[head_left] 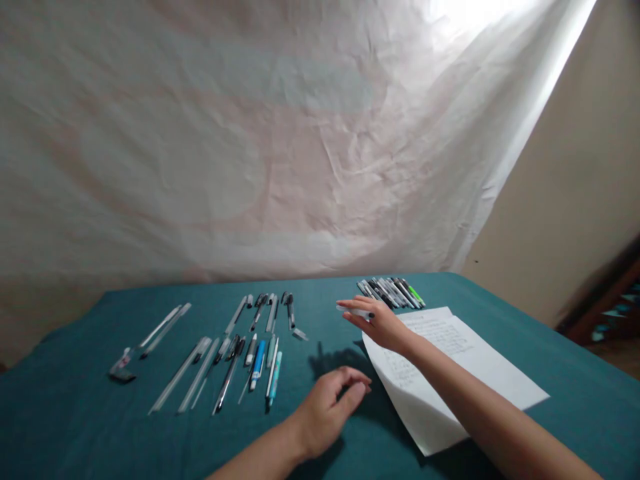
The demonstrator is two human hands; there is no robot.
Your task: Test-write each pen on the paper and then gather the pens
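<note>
Bare counter [320, 313] between loose pens [257, 363] and paper [465, 360]; right hand [383, 325] pinches white pen [350, 309], axis left-right; left hand [325, 413] curled, empty.

table [75, 413]: across lower frame, before backdrop cloth [250, 133]
pen parts [240, 353]: left of centre, in rows on table
pen bundle [393, 292]: right of centre, behind paper
paper [480, 367]: lower right, on table
right hand [380, 323]: over paper's far left corner, pen [353, 310] in fingers
left hand [325, 413]: bottom centre, between pen parts and paper
</note>
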